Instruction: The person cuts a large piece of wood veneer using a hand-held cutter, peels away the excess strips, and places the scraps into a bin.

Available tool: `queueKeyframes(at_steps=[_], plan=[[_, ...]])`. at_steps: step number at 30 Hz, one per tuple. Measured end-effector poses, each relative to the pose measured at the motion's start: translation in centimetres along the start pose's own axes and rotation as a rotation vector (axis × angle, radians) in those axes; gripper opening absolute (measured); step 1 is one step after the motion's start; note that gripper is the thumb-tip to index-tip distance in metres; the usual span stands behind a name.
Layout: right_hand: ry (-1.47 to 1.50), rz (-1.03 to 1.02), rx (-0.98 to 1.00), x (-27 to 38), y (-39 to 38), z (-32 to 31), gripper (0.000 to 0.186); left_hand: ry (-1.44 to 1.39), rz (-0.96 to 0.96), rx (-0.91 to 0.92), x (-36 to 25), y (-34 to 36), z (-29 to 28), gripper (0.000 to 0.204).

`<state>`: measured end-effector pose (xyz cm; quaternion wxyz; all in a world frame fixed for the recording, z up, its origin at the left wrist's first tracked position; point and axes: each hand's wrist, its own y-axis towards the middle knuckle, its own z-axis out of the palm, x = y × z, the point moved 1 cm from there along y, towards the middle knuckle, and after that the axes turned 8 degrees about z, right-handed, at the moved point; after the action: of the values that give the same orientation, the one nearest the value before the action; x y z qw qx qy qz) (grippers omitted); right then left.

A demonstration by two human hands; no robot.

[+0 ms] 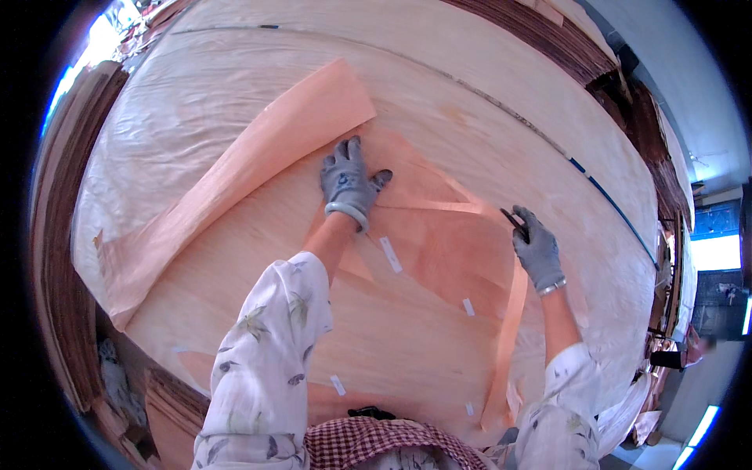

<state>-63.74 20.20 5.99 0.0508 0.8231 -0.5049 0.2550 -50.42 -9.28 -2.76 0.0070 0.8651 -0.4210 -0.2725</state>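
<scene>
My left hand point(347, 182), in a grey work glove, presses down with its fingers stretched out on a sheet of thin wood veneer point(446, 254). Beside it a long peach-coloured veneer piece point(235, 172) lies curled and slanted across the left. My right hand point(538, 249), gloved too, is closed round a small black knife-like tool point(515, 222) at the veneer's right edge. Below it hangs a narrow veneer strip point(511, 337), and another thin strip point(431, 205) runs between the two hands. White tape pieces point(391, 254) stick to the sheet.
Pale, wrinkled veneer point(439, 47) covers the wide work surface. A long thin rod point(509, 110) with a blue end lies across its far side. Brown veneer stacks stand at the left point(66, 235) and far right point(540, 35). A checked cloth point(384, 442) is at my waist.
</scene>
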Motion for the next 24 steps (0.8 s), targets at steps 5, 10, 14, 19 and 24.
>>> queueKeyframes(at_steps=[5,10,14,19,24], plan=[[0.434,-0.073,0.425,4.6,-5.2,-1.0,0.044,-0.026,-0.041,-0.012,-0.1,0.1,0.1,0.098],[0.438,-0.501,0.884,8.5,-5.7,3.4,0.044,-0.089,-0.047,-0.049,-0.6,0.1,-0.7,0.105],[0.843,0.123,0.819,7.1,-0.9,6.0,0.03,-0.124,-0.108,0.033,-0.7,0.2,-0.9,0.109],[0.927,0.191,0.205,6.4,4.6,8.3,0.014,-0.141,-0.084,0.022,-0.4,0.3,-0.6,0.11],[0.928,0.327,0.263,6.3,5.5,9.0,0.01,-0.136,-0.096,0.036,-0.2,0.2,-0.4,0.111]])
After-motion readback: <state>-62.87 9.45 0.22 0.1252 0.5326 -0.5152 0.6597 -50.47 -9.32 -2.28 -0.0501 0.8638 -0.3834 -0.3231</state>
